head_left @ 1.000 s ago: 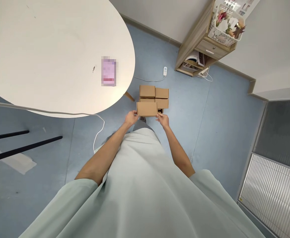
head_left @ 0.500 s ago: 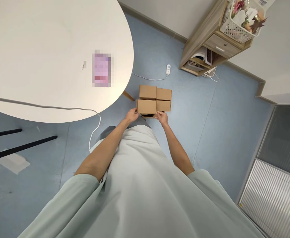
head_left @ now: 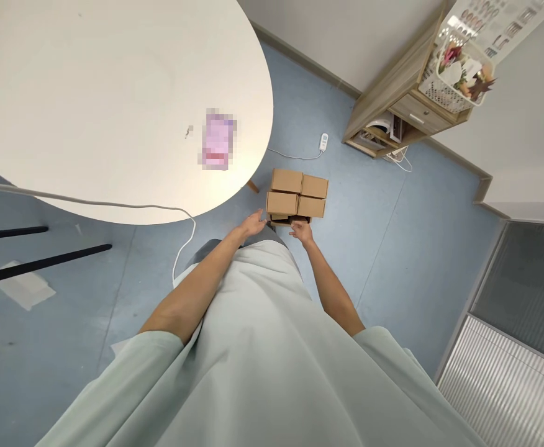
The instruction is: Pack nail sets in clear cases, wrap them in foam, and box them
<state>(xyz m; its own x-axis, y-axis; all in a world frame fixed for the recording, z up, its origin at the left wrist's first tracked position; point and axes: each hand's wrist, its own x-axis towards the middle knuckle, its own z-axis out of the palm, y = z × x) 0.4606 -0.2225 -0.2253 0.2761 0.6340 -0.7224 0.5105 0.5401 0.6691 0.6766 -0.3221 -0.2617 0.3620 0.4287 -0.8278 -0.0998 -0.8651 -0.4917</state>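
Several brown cardboard boxes stand close together near the floor in front of me, among them a near-left box [head_left: 282, 203], a far-left box [head_left: 287, 180], a far-right box [head_left: 315, 186] and a near-right box [head_left: 312, 207]. Below their near side shows the edge of more cardboard with a dark gap. My left hand [head_left: 254, 222] is just left of the near-left box, its fingers stretched out and holding nothing. My right hand [head_left: 302, 231] hovers at the near side of the stack, fingers apart, with no box in it.
A round white table [head_left: 127, 112] fills the upper left, with a blurred pink item [head_left: 217, 141] on it. A white cable [head_left: 113, 203] crosses the table's near side. A wooden cabinet [head_left: 421, 112] carrying a white basket [head_left: 439, 90] stands at upper right. A power strip [head_left: 323, 142] lies beyond the boxes.
Both hands have let go of the near-left box and drawn slightly back from it. That box now sits closer in line with its neighbours. The view has shifted a little.
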